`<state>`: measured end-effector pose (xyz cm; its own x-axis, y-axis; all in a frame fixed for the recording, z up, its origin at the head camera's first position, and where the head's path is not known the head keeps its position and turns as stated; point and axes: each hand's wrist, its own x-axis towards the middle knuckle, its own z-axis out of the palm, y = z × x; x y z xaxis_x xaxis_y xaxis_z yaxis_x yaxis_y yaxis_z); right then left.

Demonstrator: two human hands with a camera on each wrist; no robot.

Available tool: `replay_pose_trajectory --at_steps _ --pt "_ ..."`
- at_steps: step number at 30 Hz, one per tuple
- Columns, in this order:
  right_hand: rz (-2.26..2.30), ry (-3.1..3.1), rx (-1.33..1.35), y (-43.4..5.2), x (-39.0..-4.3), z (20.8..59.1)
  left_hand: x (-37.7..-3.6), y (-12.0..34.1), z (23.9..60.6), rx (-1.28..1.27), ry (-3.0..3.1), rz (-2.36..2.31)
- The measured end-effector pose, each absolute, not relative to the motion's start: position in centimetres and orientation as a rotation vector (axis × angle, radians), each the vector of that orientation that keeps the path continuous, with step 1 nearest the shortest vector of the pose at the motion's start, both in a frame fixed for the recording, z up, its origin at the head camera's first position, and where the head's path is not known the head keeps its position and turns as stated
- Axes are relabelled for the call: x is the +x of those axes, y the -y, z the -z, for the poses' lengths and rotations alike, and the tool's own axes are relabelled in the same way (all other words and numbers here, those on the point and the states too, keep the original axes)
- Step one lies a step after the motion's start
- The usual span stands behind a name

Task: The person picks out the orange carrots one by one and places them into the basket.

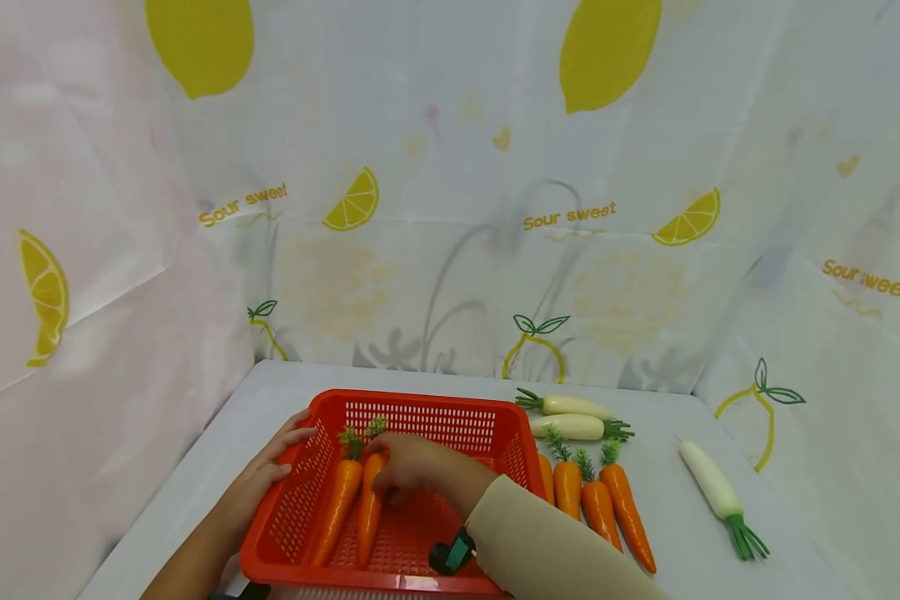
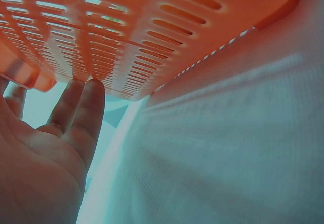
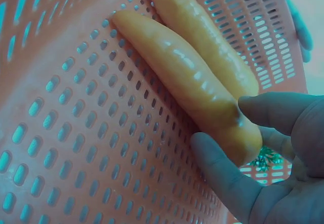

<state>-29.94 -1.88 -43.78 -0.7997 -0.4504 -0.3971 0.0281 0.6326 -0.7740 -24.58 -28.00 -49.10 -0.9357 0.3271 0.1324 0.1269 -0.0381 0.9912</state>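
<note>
The right hand (image 1: pixel 408 467) reaches into the red basket (image 1: pixel 450 412) and pinches the top of a carrot (image 1: pixel 369 512) with thumb and fingers. A second carrot (image 1: pixel 336 510) lies just beside it, at its 9 o'clock. The left hand (image 1: pixel 270 467) rests flat against the basket's outer wall at 9 o'clock, fingers straight. More carrots (image 1: pixel 596 508) and white radishes (image 1: pixel 573 417) lie on the table (image 1: pixel 795 517) at the basket's 3 o'clock.
</note>
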Motion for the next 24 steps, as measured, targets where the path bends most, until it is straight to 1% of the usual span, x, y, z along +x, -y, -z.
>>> replay_pose_trajectory --at_steps 11,24 --pt "1.15 -2.265 -0.34 1.7 -29.8 43.4 -24.7 28.1 49.3 0.541 -2.078 -2.107" --pt "0.923 -2.527 -0.432 1.4 -30.0 42.2 -24.6 28.2 49.3 0.558 -2.061 -2.112"
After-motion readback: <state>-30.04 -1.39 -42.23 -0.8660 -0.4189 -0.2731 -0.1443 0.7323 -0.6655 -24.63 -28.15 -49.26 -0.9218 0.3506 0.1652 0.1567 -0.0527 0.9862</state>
